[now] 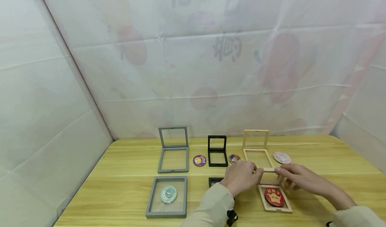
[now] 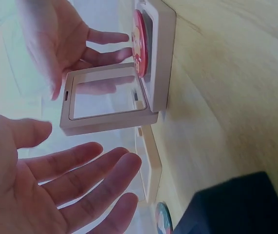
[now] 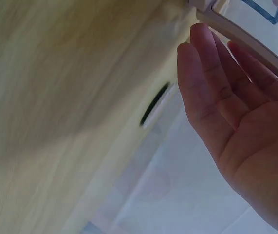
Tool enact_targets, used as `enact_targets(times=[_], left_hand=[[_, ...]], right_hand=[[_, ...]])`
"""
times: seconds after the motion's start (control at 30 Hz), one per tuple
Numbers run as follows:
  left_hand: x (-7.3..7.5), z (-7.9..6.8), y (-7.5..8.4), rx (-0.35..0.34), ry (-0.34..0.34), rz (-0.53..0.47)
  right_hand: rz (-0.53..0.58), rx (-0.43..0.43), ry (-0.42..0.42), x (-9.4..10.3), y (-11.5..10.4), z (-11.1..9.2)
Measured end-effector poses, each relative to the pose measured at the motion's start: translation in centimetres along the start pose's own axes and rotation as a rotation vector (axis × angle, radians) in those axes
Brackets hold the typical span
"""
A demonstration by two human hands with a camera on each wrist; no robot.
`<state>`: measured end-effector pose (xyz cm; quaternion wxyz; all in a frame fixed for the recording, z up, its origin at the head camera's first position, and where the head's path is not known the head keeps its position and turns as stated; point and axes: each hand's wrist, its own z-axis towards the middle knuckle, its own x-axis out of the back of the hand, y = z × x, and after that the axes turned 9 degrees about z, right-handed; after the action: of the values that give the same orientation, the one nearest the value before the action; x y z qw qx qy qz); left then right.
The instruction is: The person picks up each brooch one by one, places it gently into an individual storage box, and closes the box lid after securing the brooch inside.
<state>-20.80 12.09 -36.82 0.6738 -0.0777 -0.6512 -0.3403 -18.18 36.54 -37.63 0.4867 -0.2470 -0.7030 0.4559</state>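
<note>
A beige display frame (image 1: 262,200) lies on the table with its lid (image 2: 102,97) raised. A round red badge (image 1: 274,197) with a yellow star figure sits in its lower half. My left hand (image 1: 243,176) is at the left top corner of the lid. In the left wrist view its fingers (image 2: 104,192) are loosely extended, with a small gap to the lid. My right hand (image 1: 304,180) is at the other top corner, its thumb tip by the lid's edge and its fingers relaxed alongside. Whether that thumb touches the lid I cannot tell.
Behind stand opened grey (image 1: 173,160), black (image 1: 217,158) and beige (image 1: 258,155) frames. Purple (image 1: 199,160), dark (image 1: 234,158) and pale (image 1: 282,157) badges lie beside them. A closed grey frame (image 1: 149,198) holds a green badge (image 1: 168,194). My left arm partly hides another black frame (image 1: 214,179).
</note>
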Motion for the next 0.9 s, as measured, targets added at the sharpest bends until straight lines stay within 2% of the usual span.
enact_targets(times=[0.13, 0.37, 0.57, 0.73, 0.8, 0.9], left_hand=[[0.0, 0.1, 0.1, 0.013, -0.018, -0.055], [-0.4, 0.1, 0.9, 0.050, -0.049, -0.007], [-0.7, 0.1, 1.2, 0.055, -0.067, 0.025], [-0.8, 0.3, 0.7, 0.056, -0.159, -0.081], [-0.9, 0.4, 0.4, 0.057, -0.211, -0.150], [-0.8, 0.5, 0.1, 0.050, -0.270, -0.202]], right_hand=[[0.028, -0.016, -0.006, -0.1, 0.4, 0.3], [0.029, -0.075, 0.021, -0.2, 0.7, 0.3], [0.034, -0.066, 0.008, -0.5, 0.8, 0.4], [0.072, -0.041, -0.034, -0.2, 1.4, 0.4], [0.101, -0.005, -0.070, 0.0, 1.9, 0.5], [0.163, 0.070, -0.146, 0.6, 2.8, 0.6]])
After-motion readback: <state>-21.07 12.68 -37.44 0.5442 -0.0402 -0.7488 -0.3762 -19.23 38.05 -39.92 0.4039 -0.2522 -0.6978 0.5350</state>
